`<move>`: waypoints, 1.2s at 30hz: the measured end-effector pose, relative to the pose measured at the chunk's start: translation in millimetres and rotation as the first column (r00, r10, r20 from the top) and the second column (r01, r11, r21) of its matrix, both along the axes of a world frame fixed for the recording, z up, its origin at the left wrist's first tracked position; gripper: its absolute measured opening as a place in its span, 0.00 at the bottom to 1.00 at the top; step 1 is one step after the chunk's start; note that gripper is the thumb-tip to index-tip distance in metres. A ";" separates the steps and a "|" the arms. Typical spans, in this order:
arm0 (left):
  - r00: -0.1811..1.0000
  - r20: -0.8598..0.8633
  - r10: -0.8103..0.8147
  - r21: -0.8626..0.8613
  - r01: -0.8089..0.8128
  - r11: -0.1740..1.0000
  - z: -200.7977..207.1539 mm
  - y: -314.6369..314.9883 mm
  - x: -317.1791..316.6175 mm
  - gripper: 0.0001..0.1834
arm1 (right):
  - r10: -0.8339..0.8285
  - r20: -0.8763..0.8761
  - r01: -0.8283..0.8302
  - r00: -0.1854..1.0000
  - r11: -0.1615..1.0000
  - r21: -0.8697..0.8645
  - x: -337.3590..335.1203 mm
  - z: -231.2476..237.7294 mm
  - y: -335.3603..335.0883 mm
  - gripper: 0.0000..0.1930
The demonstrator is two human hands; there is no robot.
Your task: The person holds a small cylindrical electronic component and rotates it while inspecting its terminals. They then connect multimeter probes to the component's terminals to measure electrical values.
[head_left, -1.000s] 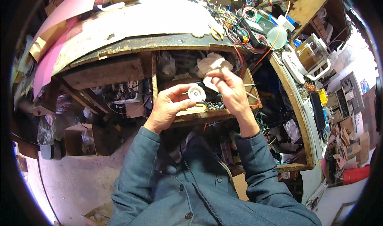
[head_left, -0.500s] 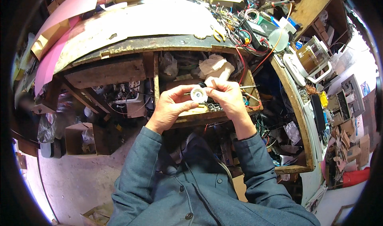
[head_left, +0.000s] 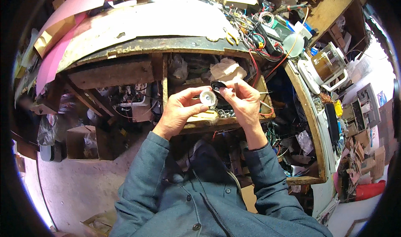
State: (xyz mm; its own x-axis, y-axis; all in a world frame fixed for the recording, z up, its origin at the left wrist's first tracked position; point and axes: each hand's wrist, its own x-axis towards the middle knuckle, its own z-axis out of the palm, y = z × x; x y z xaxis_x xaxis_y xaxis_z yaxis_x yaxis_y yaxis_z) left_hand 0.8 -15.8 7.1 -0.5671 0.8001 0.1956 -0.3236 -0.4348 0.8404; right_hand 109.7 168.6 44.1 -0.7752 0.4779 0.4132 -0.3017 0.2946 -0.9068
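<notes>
The white round part point(head_left: 207, 98) looks like smooth plastic, while the black round part point(head_left: 216, 85) is dark and slightly glossy, its material hard to tell. The open drawer point(head_left: 196, 127) is rough, worn wood, and in it lies a matt, crumpled pale wad point(head_left: 227, 70), paper or cloth. The bench edge point(head_left: 138, 44) looks scuffed and chipped; the white sheet point(head_left: 163, 21) on top is smooth and glaring. The jacket point(head_left: 144, 166) is matt woven cloth. The box point(head_left: 76, 143) is plain cardboard, the bag point(head_left: 179, 67) crinkled, shiny clear plastic, the jug point(head_left: 328, 63) glossy and see-through.
</notes>
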 end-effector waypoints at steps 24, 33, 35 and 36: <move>1.000 -0.010 0.005 -0.031 -0.006 0.999 -3.3 -1.2 -2.6 0.23 | -0.002 -0.097 0.071 0.995 0.696 0.714 3.5 30.9 -10.2 0.12; 1.000 -0.006 0.011 0.011 -0.011 1.000 -4.1 1.1 -1.7 0.23 | 0.030 -0.101 0.058 0.994 0.650 0.758 0.7 32.8 -9.9 0.13; 1.000 -0.008 0.008 -0.001 -0.008 1.000 -5.5 -0.7 -2.5 0.23 | 0.038 -0.100 0.053 0.994 0.641 0.766 0.6 33.8 -10.5 0.14; 1.000 -0.010 0.006 -0.002 -0.006 1.000 -5.6 -1.2 -2.8 0.23 | 0.044 -0.090 0.040 0.995 0.646 0.762 0.3 33.8 -10.0 0.13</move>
